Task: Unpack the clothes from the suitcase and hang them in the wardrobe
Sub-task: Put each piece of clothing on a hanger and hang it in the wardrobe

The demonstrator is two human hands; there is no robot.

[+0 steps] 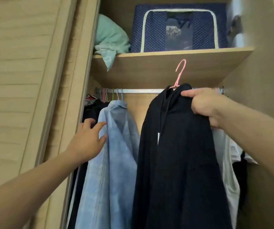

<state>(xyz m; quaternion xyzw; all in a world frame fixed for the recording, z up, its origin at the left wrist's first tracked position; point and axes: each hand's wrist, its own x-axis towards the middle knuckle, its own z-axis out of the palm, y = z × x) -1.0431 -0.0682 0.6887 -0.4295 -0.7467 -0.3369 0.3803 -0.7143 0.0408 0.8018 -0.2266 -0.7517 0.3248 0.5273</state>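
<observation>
The right hand (205,106) pinches the dark garment (179,154) at its shoulder; its pink hanger hook (180,71) rises at twelve o'clock above the rail (141,91) just behind. At nine o'clock, the left hand (88,138), fingers spread, presses the hanging blue shirt (114,146) aside.

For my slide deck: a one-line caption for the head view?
Right hand lifts dark garment on pink plastic hanger toward metal rail.
</observation>
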